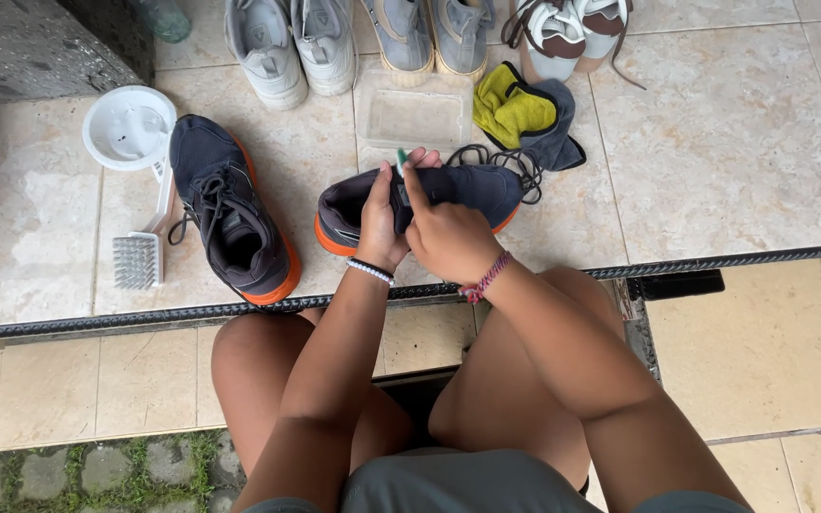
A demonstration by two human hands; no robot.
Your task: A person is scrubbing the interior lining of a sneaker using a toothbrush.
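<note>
Here, both hands on a dark sneaker w/ orange sole, tiled step.
Landmark = held sneaker [429,195], lying on its side on the tile floor [734,142]. Its mate [230,214] sits well left of it; row of pale shoes [287,43] beyond it; clear plastic tub [413,116] just behind; yellow & grey cloths [525,114] behind-right; white bowl [128,126] and scrub brush [140,255] far left. Left hand [379,214] wraps the sneaker's collar; right hand [444,233] pinches a small green-tipped tool [401,160] against the tongue.

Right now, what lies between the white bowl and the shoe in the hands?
In the head view, the other dark shoe lies between the white bowl and the held shoe.
</note>
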